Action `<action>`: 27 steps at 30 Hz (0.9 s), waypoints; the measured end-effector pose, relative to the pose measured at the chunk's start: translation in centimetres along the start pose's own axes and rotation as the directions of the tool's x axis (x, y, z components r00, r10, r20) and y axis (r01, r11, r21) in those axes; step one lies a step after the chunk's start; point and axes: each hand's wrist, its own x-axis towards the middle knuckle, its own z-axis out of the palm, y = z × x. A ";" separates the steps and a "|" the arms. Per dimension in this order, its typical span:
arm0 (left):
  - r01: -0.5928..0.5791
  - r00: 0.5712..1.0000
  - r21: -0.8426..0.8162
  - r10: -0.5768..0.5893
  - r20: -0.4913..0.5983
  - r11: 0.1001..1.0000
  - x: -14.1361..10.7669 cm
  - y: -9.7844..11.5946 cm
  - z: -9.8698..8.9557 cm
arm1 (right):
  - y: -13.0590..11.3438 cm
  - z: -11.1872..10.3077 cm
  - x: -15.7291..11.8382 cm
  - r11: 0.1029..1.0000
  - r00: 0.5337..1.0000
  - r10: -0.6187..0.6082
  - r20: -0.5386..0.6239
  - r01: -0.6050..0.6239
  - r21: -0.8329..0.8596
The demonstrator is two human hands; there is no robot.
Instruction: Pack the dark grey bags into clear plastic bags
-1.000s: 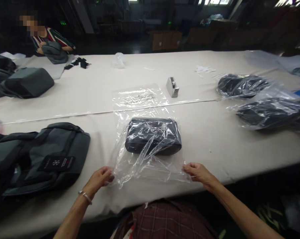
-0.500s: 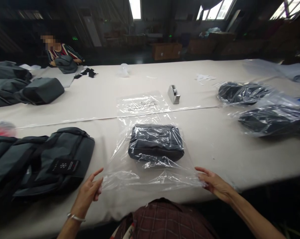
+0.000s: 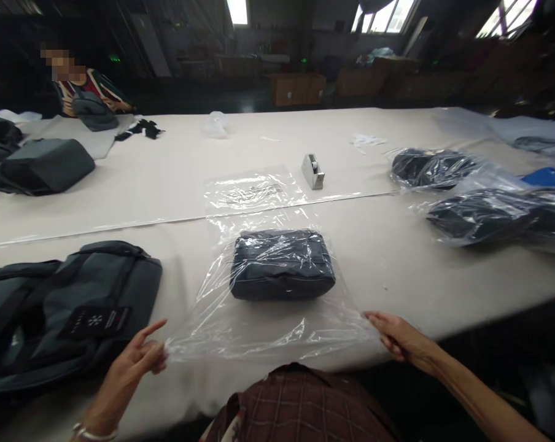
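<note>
A dark bag (image 3: 282, 279) lies inside a clear plastic bag (image 3: 259, 334) on the table in front of me. The plastic's near edge is stretched between my two hands. At its left corner, my left hand (image 3: 137, 359) pinches the film with the index finger pointing out. My right hand (image 3: 399, 336) has its fingers closed on the right corner. Printed text shows on the far part of the plastic. Left of my left hand lies a grey backpack (image 3: 107, 282) with a black hang tag (image 3: 96, 322).
A tape dispenser (image 3: 313, 172) stands beyond the plastic bag. Several plastic-wrapped dark bags (image 3: 484, 215) lie on the right. More grey bags (image 3: 47, 166) rest at the far left, where a person (image 3: 93, 89) handles one. White scraps (image 3: 367, 141) lie at the back.
My left hand has moved outward to the left, and the plastic's near edge is drawn wider and tauter. My right hand's fingers have closed more on the corner. The view has shifted slightly.
</note>
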 end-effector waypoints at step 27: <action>-0.549 0.826 0.277 0.562 0.038 0.788 2.2 1.1 2.7 | -3.0 4.2 -0.4 0.238 0.285 -0.958 -0.013 0.775 -0.585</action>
